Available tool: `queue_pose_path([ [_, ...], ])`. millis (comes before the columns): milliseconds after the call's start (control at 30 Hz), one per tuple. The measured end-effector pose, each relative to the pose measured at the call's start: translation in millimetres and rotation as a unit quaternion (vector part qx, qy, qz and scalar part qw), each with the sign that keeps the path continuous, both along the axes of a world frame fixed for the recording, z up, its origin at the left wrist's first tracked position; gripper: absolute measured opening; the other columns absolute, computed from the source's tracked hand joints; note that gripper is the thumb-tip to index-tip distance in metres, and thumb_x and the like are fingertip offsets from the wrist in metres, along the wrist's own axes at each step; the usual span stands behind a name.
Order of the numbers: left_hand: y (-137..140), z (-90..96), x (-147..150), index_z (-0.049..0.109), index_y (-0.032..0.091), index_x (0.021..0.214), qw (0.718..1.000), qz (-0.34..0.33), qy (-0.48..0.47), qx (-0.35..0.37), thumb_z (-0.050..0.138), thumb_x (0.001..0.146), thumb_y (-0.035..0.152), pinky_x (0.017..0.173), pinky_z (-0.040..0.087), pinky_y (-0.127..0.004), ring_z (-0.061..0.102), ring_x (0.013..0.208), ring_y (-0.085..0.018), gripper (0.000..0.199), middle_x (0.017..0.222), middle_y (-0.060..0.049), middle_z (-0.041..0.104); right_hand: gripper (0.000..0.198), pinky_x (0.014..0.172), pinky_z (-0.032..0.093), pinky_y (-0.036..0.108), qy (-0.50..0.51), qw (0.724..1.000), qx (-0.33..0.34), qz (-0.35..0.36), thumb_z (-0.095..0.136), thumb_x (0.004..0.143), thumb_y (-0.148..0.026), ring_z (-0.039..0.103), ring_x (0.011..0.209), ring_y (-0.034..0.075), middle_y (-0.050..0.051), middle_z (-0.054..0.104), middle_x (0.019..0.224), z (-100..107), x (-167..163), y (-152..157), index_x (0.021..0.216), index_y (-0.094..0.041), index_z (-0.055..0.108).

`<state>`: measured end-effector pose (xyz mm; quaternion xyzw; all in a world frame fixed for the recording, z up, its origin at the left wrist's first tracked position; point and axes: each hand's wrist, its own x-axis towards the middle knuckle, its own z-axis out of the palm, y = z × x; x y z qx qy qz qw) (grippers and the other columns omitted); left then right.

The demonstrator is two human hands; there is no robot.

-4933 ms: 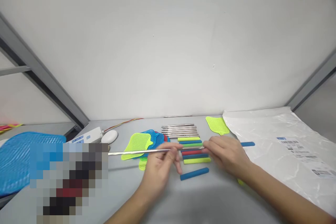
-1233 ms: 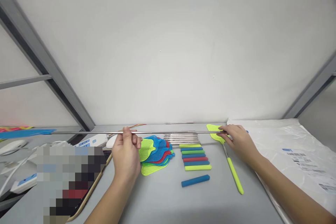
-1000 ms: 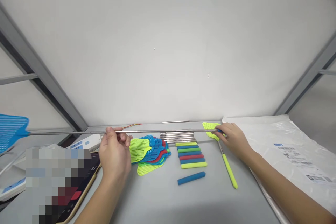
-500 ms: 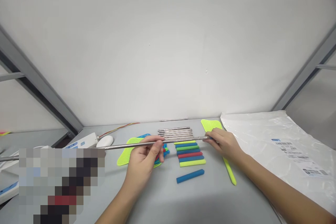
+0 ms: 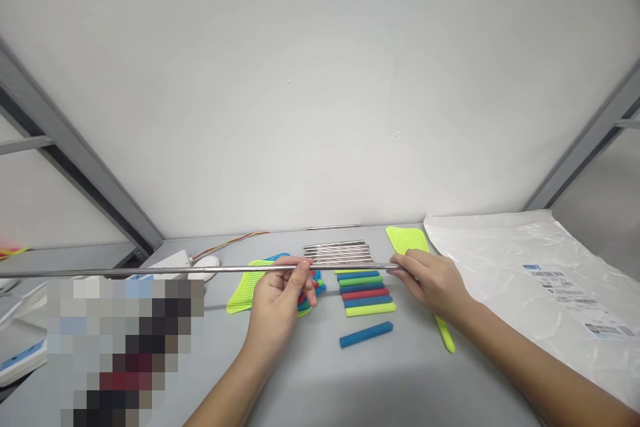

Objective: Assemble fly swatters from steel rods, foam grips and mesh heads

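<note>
a: status?
b: i see the left hand (image 5: 280, 297) pinching the rod (image 5: 200, 271) mid-length and the right hand (image 5: 427, 278) pinching its end, above the grips (image 5: 367, 293). one green swatter (image 5: 430, 280) lies assembled; spare rods (image 5: 337, 251) and heads (image 5: 255, 278) remain.

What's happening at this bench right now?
A person holds a long telescopic metal rod level above the grey table. The left hand pinches it near the middle and the right hand grips its right end. Below lie a stack of mesh swatter heads, a row of coloured foam grips, spare collapsed rods, and one finished lime swatter.
</note>
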<state>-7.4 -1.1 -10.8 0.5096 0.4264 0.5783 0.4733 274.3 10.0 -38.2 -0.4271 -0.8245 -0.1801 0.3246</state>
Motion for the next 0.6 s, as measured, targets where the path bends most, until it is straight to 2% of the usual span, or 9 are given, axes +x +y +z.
queue_pose_path([
  [133, -3, -3.8, 3, 0.061, 0.019, 0.089, 1.000, -0.009, 0.001, 0.006, 0.060, 0.086, 0.039, 0.062, 0.045, -0.025, 0.055, 0.051, -0.010, 0.020, 0.060, 0.004, 0.057, 0.014, 0.052, 0.028, 0.026, -0.008, 1.000, -0.001, 0.003, 0.049, 0.095, -0.027, 0.048, 0.058, 0.011, -0.001, 0.056, 0.066, 5, -8, -6, 0.094, -0.020, 0.060],
  [333, -15, -8.2, 27, 0.063, 0.019, 0.089, 0.997, -0.075, 0.031, 0.016, 0.059, 0.087, 0.037, 0.058, 0.044, -0.026, 0.056, 0.050, -0.011, 0.018, 0.062, 0.002, 0.059, 0.016, 0.053, 0.029, 0.026, -0.027, 0.999, 0.019, 0.034, 0.046, 0.096, -0.024, 0.050, 0.058, 0.012, 0.001, 0.058, 0.066, 15, -27, -17, 0.092, -0.018, 0.060],
  [600, -9, -8.4, 51, 0.063, 0.017, 0.088, 0.994, -0.106, 0.026, -0.009, 0.062, 0.083, 0.041, 0.055, 0.044, -0.025, 0.054, 0.051, -0.012, 0.024, 0.062, 0.001, 0.059, 0.025, 0.050, 0.026, 0.027, -0.008, 1.000, 0.016, 0.008, 0.040, 0.098, -0.028, 0.049, 0.055, 0.013, 0.000, 0.056, 0.062, 14, -41, -22, 0.088, -0.017, 0.060],
])
